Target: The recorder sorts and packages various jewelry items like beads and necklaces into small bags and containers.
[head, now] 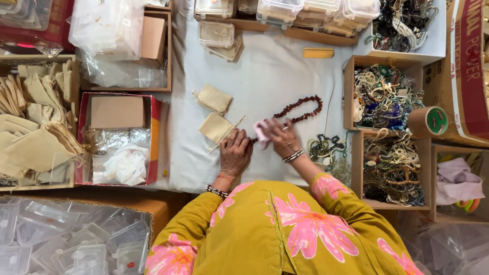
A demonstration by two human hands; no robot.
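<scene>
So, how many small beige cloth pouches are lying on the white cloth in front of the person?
2. One pouch lies farther up the white cloth; the other pouch lies just below it, beside the left hand. More similar pouches fill the box at the left.

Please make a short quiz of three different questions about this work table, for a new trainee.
1. True or false: the right hand presses a pink cloth on the reddish-brown bead necklace.
2. What lies just above the left hand? A) a beige drawstring pouch B) a pair of scissors C) a tape roll
3. Which colour is the small flat bar near the top of the white table cover?

Key: 1 true; 2 A; 3 yellow.
</scene>
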